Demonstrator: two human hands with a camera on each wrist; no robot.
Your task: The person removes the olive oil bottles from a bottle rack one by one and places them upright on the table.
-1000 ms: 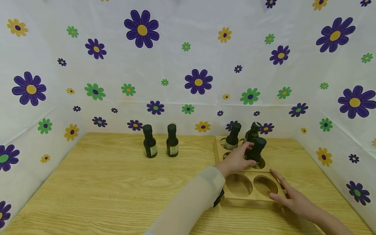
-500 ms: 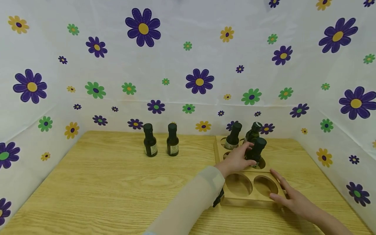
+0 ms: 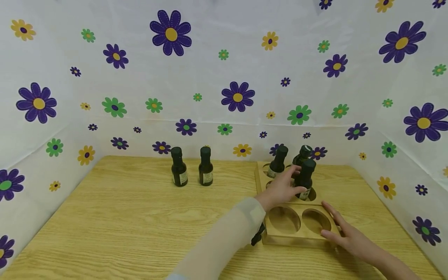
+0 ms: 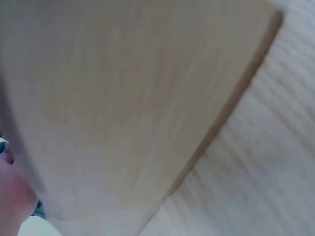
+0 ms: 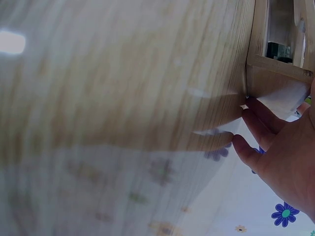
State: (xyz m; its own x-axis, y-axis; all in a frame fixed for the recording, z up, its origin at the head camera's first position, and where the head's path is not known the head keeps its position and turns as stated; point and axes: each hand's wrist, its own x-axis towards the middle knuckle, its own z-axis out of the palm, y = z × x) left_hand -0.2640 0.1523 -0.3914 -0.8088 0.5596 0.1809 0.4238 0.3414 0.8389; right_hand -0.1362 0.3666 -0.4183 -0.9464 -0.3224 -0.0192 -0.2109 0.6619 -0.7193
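In the head view my left hand grips a small dark bottle with a black cap. That bottle stands nearly upright at a round hole of the wooden rack, part of its pale label showing; whether its base is inside the hole is hidden. Behind it, a dark bottle and a greenish one stand in the rack's back row. My right hand rests against the rack's right side, fingers spread along the front corner. The right wrist view has this hand beside the rack's wall.
Two dark labelled bottles, one on the left and one beside it, stand upright on the wooden table. Two round holes show in the rack's lower front part. Flower-printed white cloth encloses the table's back and sides.
My left hand has lifted the bottle slightly and shifted it a little left, so more of its label shows. My right hand has stayed in place.
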